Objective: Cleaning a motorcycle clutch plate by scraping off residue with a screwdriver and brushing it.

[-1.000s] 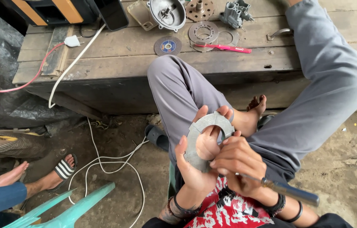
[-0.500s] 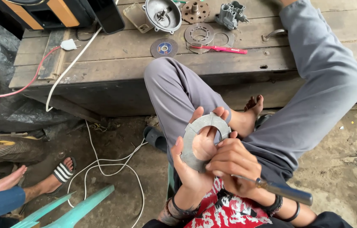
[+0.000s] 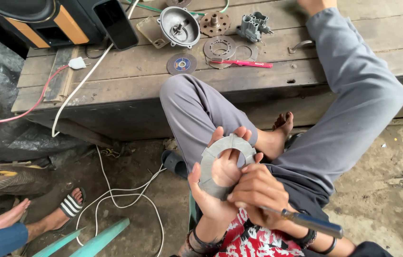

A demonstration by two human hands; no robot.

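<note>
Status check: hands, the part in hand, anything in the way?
Left hand cradles grey metal ring. Right hand grips tool against ring's lower edge. Nothing blocking.

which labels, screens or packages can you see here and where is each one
Dark screen: a black rectangular slab, blank, leaning at the bench's back left beside a black and orange case.
Round label on the cutting disc: blue and yellow ring at the centre of a grey disc, flat on the wooden bench, left of the pink-handled tool.
No packages or signs show.
</note>
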